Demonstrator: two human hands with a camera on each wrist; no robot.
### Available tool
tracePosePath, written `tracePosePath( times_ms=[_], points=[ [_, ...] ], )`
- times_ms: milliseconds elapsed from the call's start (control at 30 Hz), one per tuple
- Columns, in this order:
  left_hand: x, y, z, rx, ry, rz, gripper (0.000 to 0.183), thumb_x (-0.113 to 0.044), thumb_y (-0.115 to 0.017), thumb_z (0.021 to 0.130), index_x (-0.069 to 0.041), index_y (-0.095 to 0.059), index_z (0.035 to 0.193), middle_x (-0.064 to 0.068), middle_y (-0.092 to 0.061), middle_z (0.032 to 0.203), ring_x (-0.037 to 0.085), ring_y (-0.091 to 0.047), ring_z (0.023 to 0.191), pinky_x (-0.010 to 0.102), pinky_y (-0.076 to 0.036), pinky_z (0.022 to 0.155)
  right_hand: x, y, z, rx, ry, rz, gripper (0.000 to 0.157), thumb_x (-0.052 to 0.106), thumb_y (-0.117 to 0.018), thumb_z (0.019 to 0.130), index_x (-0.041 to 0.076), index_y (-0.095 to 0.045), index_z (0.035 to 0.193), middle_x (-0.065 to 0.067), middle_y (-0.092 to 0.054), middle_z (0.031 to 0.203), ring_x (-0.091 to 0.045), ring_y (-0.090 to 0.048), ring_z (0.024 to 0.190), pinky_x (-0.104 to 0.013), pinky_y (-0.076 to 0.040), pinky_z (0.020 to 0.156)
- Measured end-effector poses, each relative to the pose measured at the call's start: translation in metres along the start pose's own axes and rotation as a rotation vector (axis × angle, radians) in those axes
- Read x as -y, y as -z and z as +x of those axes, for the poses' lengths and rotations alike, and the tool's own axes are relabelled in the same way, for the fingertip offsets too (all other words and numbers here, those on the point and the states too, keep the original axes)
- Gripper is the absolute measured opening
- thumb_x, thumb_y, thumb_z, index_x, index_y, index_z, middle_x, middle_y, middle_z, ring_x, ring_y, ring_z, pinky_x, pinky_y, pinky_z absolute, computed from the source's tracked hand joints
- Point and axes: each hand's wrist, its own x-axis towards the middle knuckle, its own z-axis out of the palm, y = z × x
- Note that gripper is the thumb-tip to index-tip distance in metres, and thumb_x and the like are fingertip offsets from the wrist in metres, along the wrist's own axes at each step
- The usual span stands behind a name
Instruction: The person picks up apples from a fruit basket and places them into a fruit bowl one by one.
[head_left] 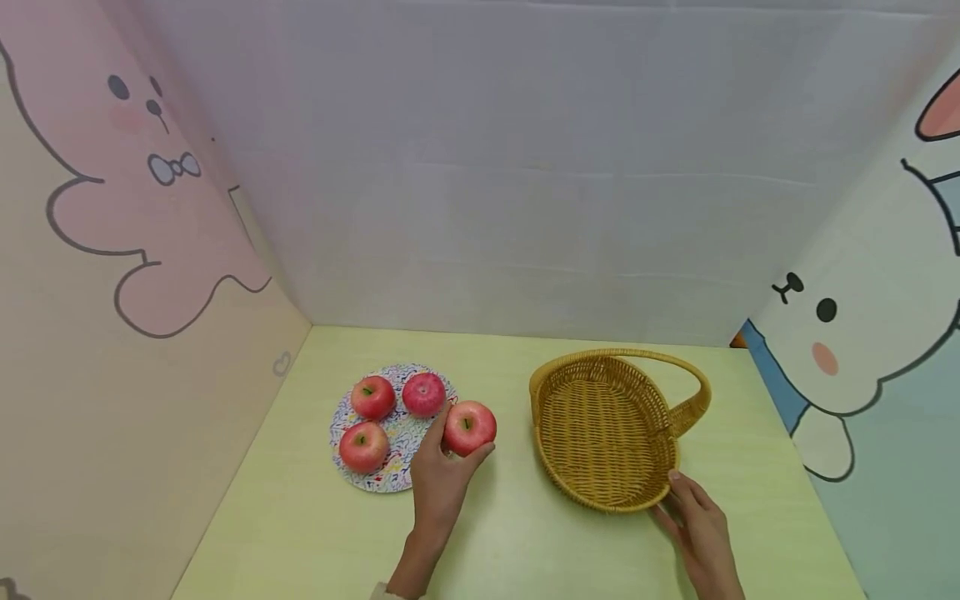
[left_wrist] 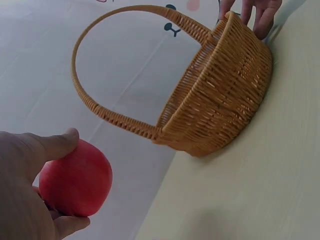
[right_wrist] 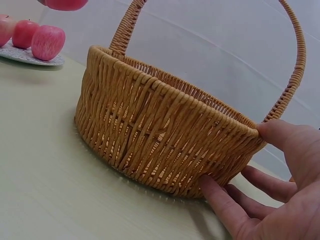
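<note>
My left hand [head_left: 441, 482] grips a red apple [head_left: 470, 427] between thumb and fingers. In the left wrist view the apple [left_wrist: 76, 178] hangs in the air, left of the basket. Behind that hand, a patterned plate [head_left: 399, 482] bears three more apples: one [head_left: 373, 397] at the back left, one [head_left: 424, 394] at the back right, one [head_left: 363, 447] in front. My right hand [head_left: 697, 527] holds the near right side of a wicker basket [head_left: 607, 433]. In the right wrist view its thumb lies on the basket's rim [right_wrist: 175, 92] and its fingers lie against the lower wall.
The basket's tall arched handle [head_left: 622, 353] rises over its back side. A pale yellow-green table [head_left: 517, 550] carries everything. A plain pale wall [head_left: 510, 183] stands behind it, with cartoon-printed panels at the left [head_left: 112, 375] and right [head_left: 885, 333].
</note>
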Motion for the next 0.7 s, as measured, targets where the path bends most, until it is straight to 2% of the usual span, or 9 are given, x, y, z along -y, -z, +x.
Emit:
tracePosePath(
  times_ms=[100, 333, 500, 700],
  points=[
    [0.007, 0.005, 0.004, -0.036, -0.008, 0.027, 0.081, -0.035, -0.089, 0.070, -0.019, -0.053, 0.142, -0.001, -0.064, 0.132, 0.018, -0.064, 0.119, 0.039, -0.056, 0.095, 0.000, 0.000, 0.000, -0.007, 0.004, 0.009, 0.068, 0.052, -0.065, 0.089, 0.021, -0.042, 0.145, 0.028, -0.059, 0.100, 0.009, -0.062, 0.099, -0.025, -0.056, 0.094],
    [0.025, 0.018, 0.010, -0.075, 0.046, 0.041, 0.079, -0.032, -0.088, 0.072, -0.023, -0.053, 0.142, -0.006, -0.064, 0.133, 0.016, -0.062, 0.119, 0.041, -0.057, 0.094, -0.002, 0.000, 0.000, -0.007, 0.009, 0.009, 0.064, 0.051, -0.065, 0.090, 0.021, -0.044, 0.142, 0.028, -0.061, 0.099, 0.008, -0.062, 0.100, -0.025, -0.056, 0.094],
    [0.036, 0.020, 0.012, -0.108, 0.084, 0.053, 0.080, -0.032, -0.088, 0.073, -0.016, -0.052, 0.143, 0.000, -0.061, 0.138, 0.022, -0.060, 0.124, 0.045, -0.057, 0.094, -0.003, 0.000, 0.001, -0.011, 0.013, 0.007, 0.063, 0.051, -0.065, 0.089, 0.021, -0.045, 0.141, 0.028, -0.061, 0.099, 0.008, -0.062, 0.099, -0.025, -0.056, 0.094],
    [0.051, 0.017, 0.014, -0.149, 0.120, 0.056, 0.081, -0.031, -0.087, 0.074, -0.014, -0.051, 0.144, 0.003, -0.059, 0.140, 0.024, -0.057, 0.126, 0.048, -0.053, 0.100, -0.003, 0.002, 0.002, -0.003, 0.012, 0.014, 0.064, 0.052, -0.066, 0.088, 0.022, -0.046, 0.141, 0.027, -0.060, 0.101, 0.008, -0.062, 0.099, -0.026, -0.056, 0.094]
  ],
)
